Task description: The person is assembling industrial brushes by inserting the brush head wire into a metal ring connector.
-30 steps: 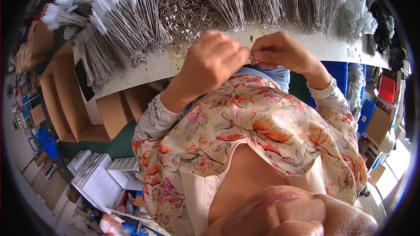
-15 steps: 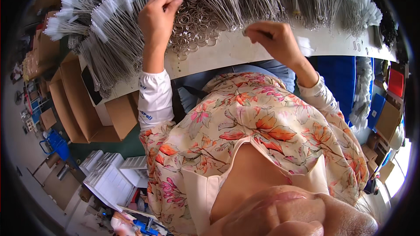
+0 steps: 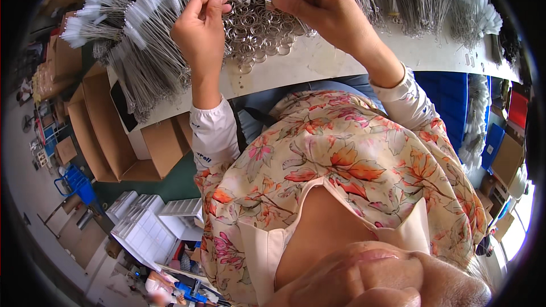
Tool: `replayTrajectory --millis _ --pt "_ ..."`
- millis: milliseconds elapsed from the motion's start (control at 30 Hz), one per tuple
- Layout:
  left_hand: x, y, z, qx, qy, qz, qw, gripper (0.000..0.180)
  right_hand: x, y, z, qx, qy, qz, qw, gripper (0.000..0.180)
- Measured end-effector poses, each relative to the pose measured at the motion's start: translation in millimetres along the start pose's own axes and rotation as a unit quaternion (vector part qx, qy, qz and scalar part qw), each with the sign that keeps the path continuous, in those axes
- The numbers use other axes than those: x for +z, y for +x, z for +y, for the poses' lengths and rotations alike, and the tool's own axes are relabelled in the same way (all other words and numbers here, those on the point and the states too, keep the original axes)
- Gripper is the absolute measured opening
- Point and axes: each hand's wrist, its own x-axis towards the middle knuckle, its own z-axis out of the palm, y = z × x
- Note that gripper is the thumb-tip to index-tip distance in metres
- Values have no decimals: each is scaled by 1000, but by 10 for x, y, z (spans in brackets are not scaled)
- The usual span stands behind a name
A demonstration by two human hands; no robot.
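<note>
A heap of metal split rings (image 3: 261,37) lies on the table between my hands. My left hand (image 3: 199,34) is raised at the left edge of the heap, thumb and fingers pinched; whatever they hold is too small to make out. Over the heap's right side, my right hand (image 3: 324,8) pinches a few metal rings (image 3: 269,1) between thumb and fingertips. Left of my left hand, bundles of wire-handled brushes with white bristles (image 3: 156,14) are piled up. More wire-stemmed brushes (image 3: 412,0) lie behind and to the right of my right hand.
The pale tabletop (image 3: 335,62) ends close to my body. An open cardboard box (image 3: 114,136) stands below its left end. Blue bins (image 3: 441,108) are at the right, with white-bristled brushes (image 3: 475,119) beside them. White plastic crates (image 3: 145,230) stand at lower left.
My right hand has moved left and away from me, from the near table edge to over the rings, and now pinches several. My left hand has shifted only slightly.
</note>
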Motion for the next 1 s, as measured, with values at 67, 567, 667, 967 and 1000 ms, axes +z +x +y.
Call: replayTrajectory --millis 67,567,667,967,1000 --pt "26 -15 80 -18 -58 6 998 16 16 8 -11 28 8 -6 1000 19" --pt "-51 -316 300 -160 -513 -147 831 17 188 -114 -216 -153 1 15 988 10" --pt "-128 -348 408 -149 -515 -158 829 21 221 -142 -174 -273 -71 68 957 11" --pt "-423 -411 691 -44 -320 -181 929 25 152 -129 -203 -441 -254 46 860 21" --pt "-442 -426 741 -47 -250 -169 952 27 157 -129 -203 -439 -255 33 861 19"
